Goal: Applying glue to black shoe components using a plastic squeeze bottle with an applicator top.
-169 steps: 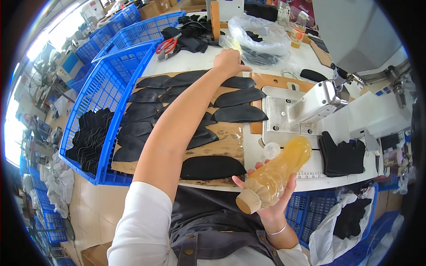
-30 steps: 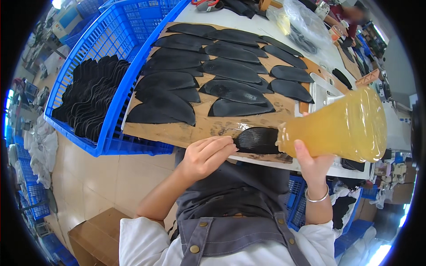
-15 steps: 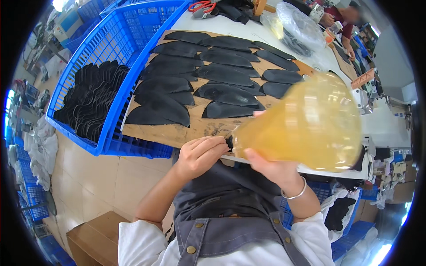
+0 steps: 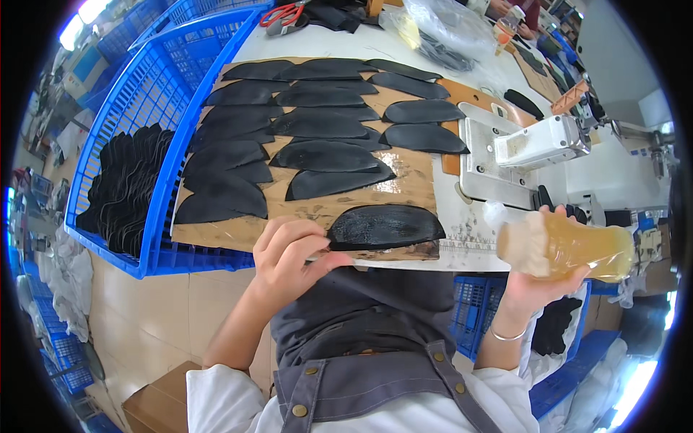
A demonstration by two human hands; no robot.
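Note:
Near the front edge of a cardboard sheet lies a black half-oval piece, its surface wet and shiny. My left hand has its fingers closed at the left end of this piece, thumb below and fingertips above. My right hand is wrapped round a clear bottle of yellowish liquid. The bottle is tilted on its side, with its pale, cloth-like wrapped end pointing left, to the right of the piece. Several more black pieces lie in overlapping columns on the cardboard.
A blue plastic crate on the left holds a stack of black pieces. A white sewing-machine-like arm stands on the right of the white table. Red-handled scissors lie at the back, near plastic bags. A co-worker's hand shows beyond.
The bottle has swung right and away from the camera, uncovering the wet black piece and the machine. My left hand has moved slightly left. The view has shifted.

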